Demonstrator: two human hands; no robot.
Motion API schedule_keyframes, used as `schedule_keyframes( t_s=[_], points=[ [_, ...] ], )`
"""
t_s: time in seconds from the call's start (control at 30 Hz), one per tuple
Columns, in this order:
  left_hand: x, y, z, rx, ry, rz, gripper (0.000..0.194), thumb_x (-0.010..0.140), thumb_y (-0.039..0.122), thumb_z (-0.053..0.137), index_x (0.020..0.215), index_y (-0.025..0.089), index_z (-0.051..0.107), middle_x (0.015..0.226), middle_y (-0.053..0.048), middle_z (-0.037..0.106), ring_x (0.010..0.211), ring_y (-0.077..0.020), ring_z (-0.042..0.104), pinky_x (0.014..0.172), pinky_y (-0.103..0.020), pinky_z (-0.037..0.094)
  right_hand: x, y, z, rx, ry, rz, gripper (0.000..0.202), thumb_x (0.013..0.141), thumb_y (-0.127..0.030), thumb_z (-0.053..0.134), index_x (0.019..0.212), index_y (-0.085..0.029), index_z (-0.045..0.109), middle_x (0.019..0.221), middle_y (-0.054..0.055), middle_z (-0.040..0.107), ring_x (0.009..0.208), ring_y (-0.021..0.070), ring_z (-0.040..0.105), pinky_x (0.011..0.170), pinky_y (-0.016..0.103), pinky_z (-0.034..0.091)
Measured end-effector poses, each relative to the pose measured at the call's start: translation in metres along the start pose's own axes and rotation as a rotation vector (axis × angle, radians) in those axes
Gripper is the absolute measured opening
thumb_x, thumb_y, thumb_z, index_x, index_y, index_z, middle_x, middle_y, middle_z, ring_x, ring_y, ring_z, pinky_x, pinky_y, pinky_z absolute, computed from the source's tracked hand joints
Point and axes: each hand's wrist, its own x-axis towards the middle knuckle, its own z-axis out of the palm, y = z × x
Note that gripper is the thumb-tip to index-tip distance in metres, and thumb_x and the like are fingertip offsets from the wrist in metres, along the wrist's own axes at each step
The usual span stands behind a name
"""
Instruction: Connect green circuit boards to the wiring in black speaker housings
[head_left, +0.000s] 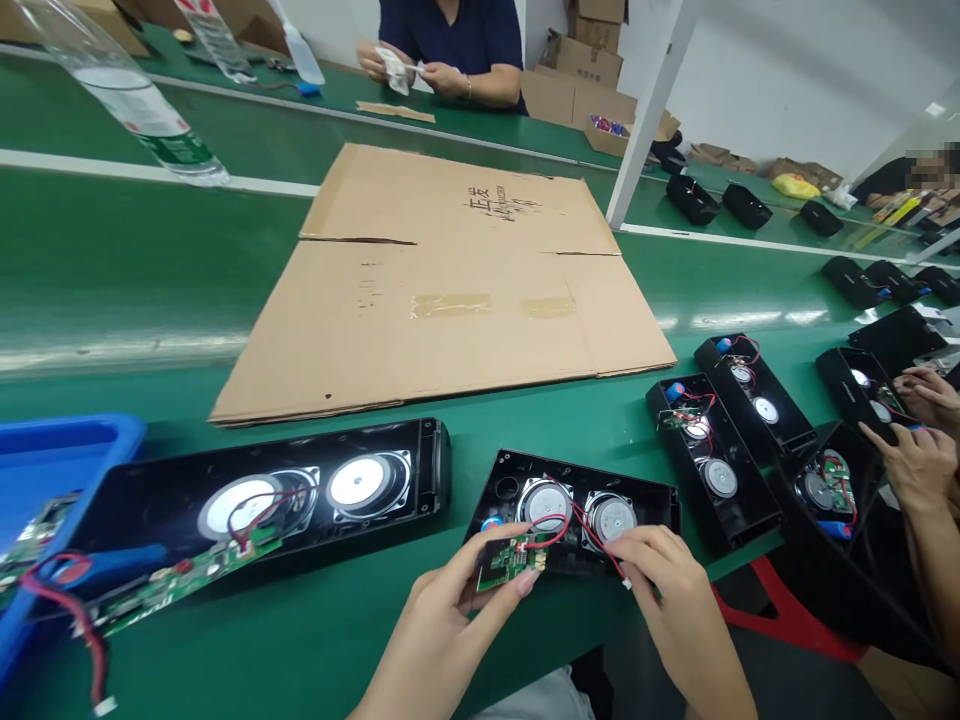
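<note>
My left hand [442,625] pinches a small green circuit board [496,566] between thumb and fingers, over the near edge of a black speaker housing [651,500]. Two round speaker drivers sit inside that housing, the left driver [545,503] and the right driver [613,518]. Red and dark wires run from the drivers. With thumb and fingertips, my right hand [679,605] holds a wire lead [598,543] near its white plug [627,583], to the right of the board. The plug hangs free of the board.
A longer speaker housing [262,500] with a loose board [184,578] lies left, beside a blue tray [112,432]. Flattened cardboard [450,270] covers the middle of the bench. More housings [709,455] and a co-worker's hands [919,460] are at right. Another person sits across.
</note>
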Motion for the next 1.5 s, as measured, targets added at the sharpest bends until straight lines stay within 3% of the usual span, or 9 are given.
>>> schedule_keyframes(
  t_s=[0.27,0.4,0.5,0.7,0.87,1.07,1.23,1.4,1.5],
  points=[
    [0.001,0.000,0.002,-0.032,-0.021,0.014,0.022,0.070,0.029,0.065,0.092,0.027,0.066,0.076,0.007,0.075,0.068,-0.0140,0.070,0.060,-0.014,0.054,0.001,-0.003,0.001,0.138,-0.104,-0.101,0.020,0.088,-0.011,0.049,0.091,-0.023,0.065,0.079,0.000,0.065,0.074,0.0149,0.058,0.066,0.029,0.048],
    [0.002,-0.003,0.002,-0.038,-0.016,0.051,0.022,0.070,0.027,0.065,0.091,0.028,0.066,0.076,0.008,0.075,0.067,-0.0129,0.069,0.060,-0.013,0.054,0.008,-0.009,0.011,0.200,0.045,-0.083,0.022,0.089,-0.015,0.046,0.084,-0.023,0.066,0.089,0.004,0.064,0.081,0.0159,0.058,0.065,0.028,0.050],
    [0.001,-0.004,0.002,-0.013,-0.012,0.094,0.023,0.070,0.027,0.065,0.093,0.029,0.067,0.080,0.008,0.075,0.071,-0.0134,0.070,0.062,-0.013,0.055,0.015,-0.015,0.024,0.244,0.168,-0.062,0.015,0.088,-0.014,0.049,0.084,-0.021,0.062,0.079,0.002,0.063,0.075,0.0149,0.058,0.064,0.027,0.049],
    [0.001,-0.002,0.003,0.054,0.042,0.180,0.023,0.072,0.027,0.063,0.095,0.029,0.067,0.086,0.007,0.075,0.075,-0.0147,0.070,0.064,-0.015,0.055,0.023,-0.020,0.042,-0.060,0.378,-0.162,0.015,0.091,-0.013,0.043,0.086,-0.018,0.057,0.073,0.002,0.059,0.069,0.0143,0.052,0.065,0.030,0.040],
    [0.004,0.000,0.004,0.125,0.096,0.231,0.022,0.074,0.028,0.059,0.096,0.027,0.065,0.082,0.005,0.075,0.070,-0.0154,0.070,0.066,-0.020,0.057,0.027,-0.022,0.040,-0.179,0.245,-0.258,0.022,0.093,-0.012,0.038,0.085,-0.016,0.058,0.072,0.003,0.054,0.068,0.0142,0.046,0.063,0.028,0.035],
    [0.007,0.005,0.004,0.300,0.039,0.337,0.025,0.078,0.027,0.053,0.098,0.026,0.068,0.068,0.004,0.073,0.053,-0.0136,0.064,0.051,-0.019,0.052,0.028,-0.021,0.040,-0.272,0.152,-0.335,0.031,0.093,-0.013,0.036,0.070,-0.016,0.055,0.069,0.003,0.048,0.066,0.0148,0.041,0.059,0.027,0.030],
    [0.010,0.008,0.004,0.335,-0.008,0.418,0.026,0.080,0.023,0.051,0.098,0.026,0.069,0.061,0.004,0.070,0.053,-0.0148,0.064,0.056,-0.022,0.053,0.029,-0.019,0.036,-0.348,0.068,-0.386,0.035,0.095,-0.013,0.032,0.069,-0.016,0.055,0.067,0.003,0.046,0.062,0.0146,0.038,0.057,0.027,0.028],
    [0.011,0.004,0.004,0.313,-0.050,0.491,0.032,0.084,0.021,0.043,0.105,0.023,0.067,0.088,-0.003,0.075,0.080,-0.0177,0.069,0.069,-0.022,0.055,0.032,-0.018,0.037,-0.317,0.123,-0.407,0.030,0.095,-0.017,0.036,0.074,-0.016,0.058,0.067,0.002,0.048,0.063,0.0144,0.040,0.061,0.028,0.032],
    [0.011,0.006,0.002,0.298,-0.090,0.457,0.033,0.085,0.021,0.041,0.106,0.024,0.066,0.095,-0.003,0.074,0.079,-0.0176,0.070,0.073,-0.024,0.055,0.031,-0.016,0.039,-0.194,0.178,-0.355,0.026,0.094,-0.019,0.041,0.073,-0.017,0.057,0.066,0.001,0.050,0.064,0.0138,0.044,0.063,0.028,0.036]
  ],
)
